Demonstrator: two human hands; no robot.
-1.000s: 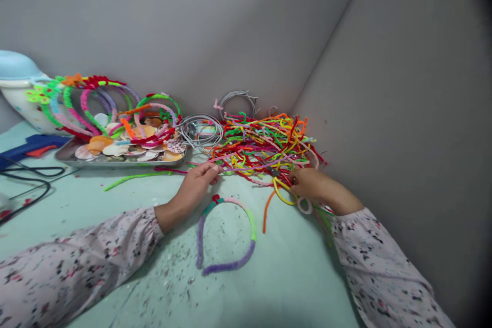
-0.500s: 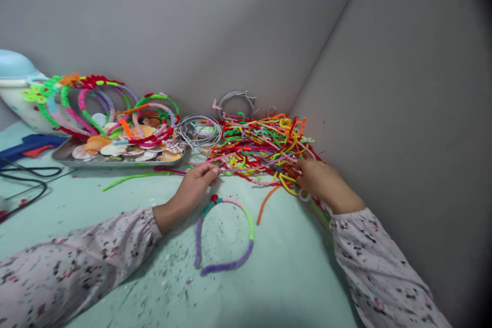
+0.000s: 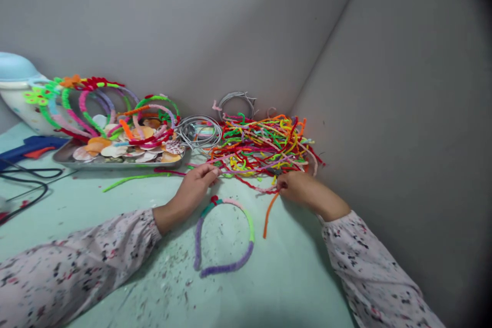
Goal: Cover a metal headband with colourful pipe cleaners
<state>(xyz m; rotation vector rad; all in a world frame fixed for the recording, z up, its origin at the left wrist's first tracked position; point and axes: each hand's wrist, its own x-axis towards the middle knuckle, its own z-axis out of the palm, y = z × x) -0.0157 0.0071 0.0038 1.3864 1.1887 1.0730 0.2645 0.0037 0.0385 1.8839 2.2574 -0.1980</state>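
My left hand [image 3: 202, 179] is closed at the near left side of a tangled pile of coloured pipe cleaners [image 3: 265, 143], its fingers pinching a purple pipe cleaner [image 3: 249, 169] that runs right into the pile. My right hand [image 3: 290, 187] is closed at the pile's near edge, with an orange pipe cleaner [image 3: 269, 215] hanging below its fingertips; exactly what it grips is hidden. On the table in front of both hands lies a headband [image 3: 251, 225] wrapped in purple, green, pink and teal, with a small red piece at its top.
A metal tray [image 3: 115, 165] of shells and wrapped headbands stands at the left, beside a blue glue gun [image 3: 31, 147] with a black cable. Wire coils [image 3: 200, 133] lie near the pile. Grey walls rise behind and at the right.
My right hand has moved left and slightly nearer along the pile's edge. The orange pipe cleaner has shifted a little right and nearer. My left hand has hardly moved.
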